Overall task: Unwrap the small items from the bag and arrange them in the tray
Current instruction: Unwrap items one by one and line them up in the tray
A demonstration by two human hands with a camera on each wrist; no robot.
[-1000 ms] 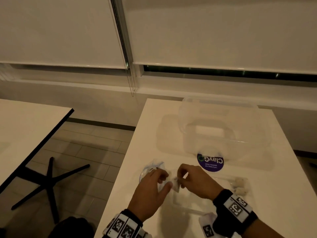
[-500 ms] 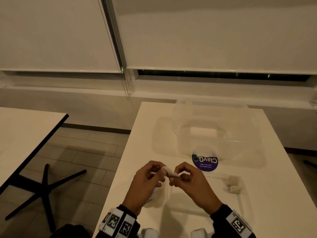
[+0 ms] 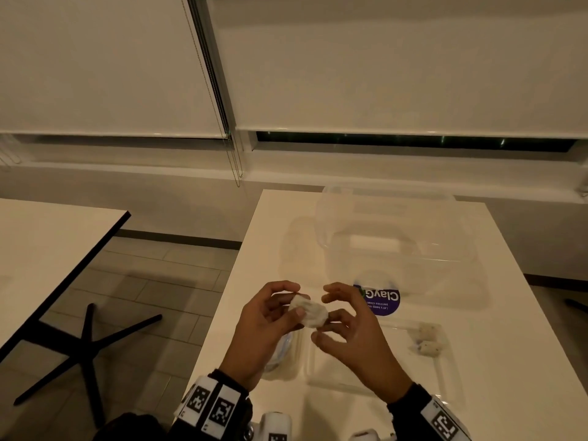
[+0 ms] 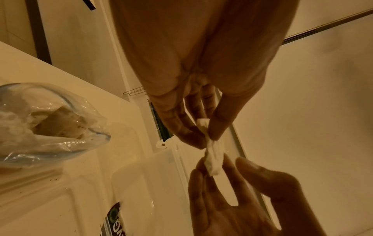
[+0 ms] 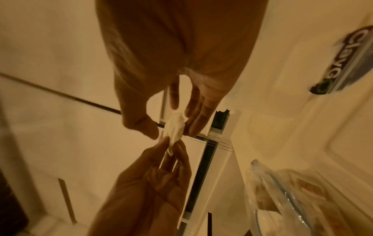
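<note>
Wrapped item (image 3: 308,313), small and white, held above the bench (image 3: 496,345) between both hands, over the near-left part of the clear tray (image 3: 375,381). Pinched at its left end by thumb and fingers of the left hand (image 3: 264,326); pinched at its right end by the fingertips of the right hand (image 3: 346,329), index finger lifted off. Twisted paper visible between the fingertips in both wrist views (image 4: 214,153) (image 5: 174,129). Two unwrapped pieces (image 3: 428,340) lying in the tray at 3 o'clock from the hands. Plastic bag (image 4: 46,124) on the bench just beneath the left hand. Clear lidded box (image 3: 391,240) with a purple label (image 3: 383,302) at 1 o'clock, behind the tray.
</note>
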